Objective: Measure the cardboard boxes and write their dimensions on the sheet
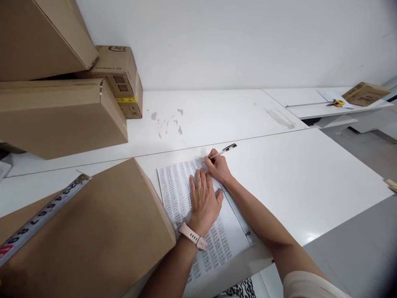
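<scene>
I see my left hand (203, 199) lying flat on the sheet of paper (173, 186), fingers straight and close together, palm pressing the sheet down on the white table (310, 174). A pale watch (194, 236) sits on that wrist. My right hand (218, 167) is just beyond the left fingertips and pinches the pen (223, 150) between thumb and fingers. The pen's tip is on the upper right part of the sheet and its capped end points away to the right.

The sheet lies in front of me, slanted, its near end reaching the table's edge. Dense columns of small print cover most of it, and a strip along its right side is blank. Since the pen is near the top of the columns, I judge the writing to be at an early row, with the rows below left to go. I cannot make out any handwritten marks at this size.

A large cardboard box (102, 231) stands touching the sheet's left edge, and a tape measure blade (40, 215) lies across its top. More stacked boxes (58, 120) are at the far left.
</scene>
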`<state>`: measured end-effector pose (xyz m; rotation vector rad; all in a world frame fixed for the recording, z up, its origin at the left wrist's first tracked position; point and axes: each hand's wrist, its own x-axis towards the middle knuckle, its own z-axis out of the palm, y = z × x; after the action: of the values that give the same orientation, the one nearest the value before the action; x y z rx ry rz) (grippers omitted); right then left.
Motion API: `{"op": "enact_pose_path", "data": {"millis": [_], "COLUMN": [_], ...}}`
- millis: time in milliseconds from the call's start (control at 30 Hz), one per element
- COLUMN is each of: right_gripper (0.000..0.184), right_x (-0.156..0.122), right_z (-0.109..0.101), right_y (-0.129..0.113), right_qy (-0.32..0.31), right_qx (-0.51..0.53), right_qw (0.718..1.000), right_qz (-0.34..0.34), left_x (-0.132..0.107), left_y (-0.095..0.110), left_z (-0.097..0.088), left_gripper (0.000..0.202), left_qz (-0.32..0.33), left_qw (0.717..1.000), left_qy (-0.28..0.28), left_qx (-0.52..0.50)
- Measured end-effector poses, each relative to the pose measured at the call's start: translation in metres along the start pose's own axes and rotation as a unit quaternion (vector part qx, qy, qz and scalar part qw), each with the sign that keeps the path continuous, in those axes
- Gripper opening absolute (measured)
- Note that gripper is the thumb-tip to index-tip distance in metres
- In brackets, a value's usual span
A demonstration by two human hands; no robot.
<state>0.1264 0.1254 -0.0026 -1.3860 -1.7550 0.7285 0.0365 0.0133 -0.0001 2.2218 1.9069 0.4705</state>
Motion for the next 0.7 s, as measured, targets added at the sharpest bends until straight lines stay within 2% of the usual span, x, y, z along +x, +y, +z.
{"op": "enact_pose_path", "data": {"millis": [700], "right_gripper": [0.018], "right_x": [0.0015], "right_z": [-0.0003], "right_y": [0.0034], "right_qy": [0.011], "right_qx": [0.007], "right_qw": [1.0], "right_qz": [0.009], "left_x": [0.0], "left_y": [0.0006], "left_z": [-0.0021], "left_gripper": [0.066], "left_qz": [0.0], "left_qw": [1.0], "left_qy": [-0.01], "left_qx": [0.006]}}
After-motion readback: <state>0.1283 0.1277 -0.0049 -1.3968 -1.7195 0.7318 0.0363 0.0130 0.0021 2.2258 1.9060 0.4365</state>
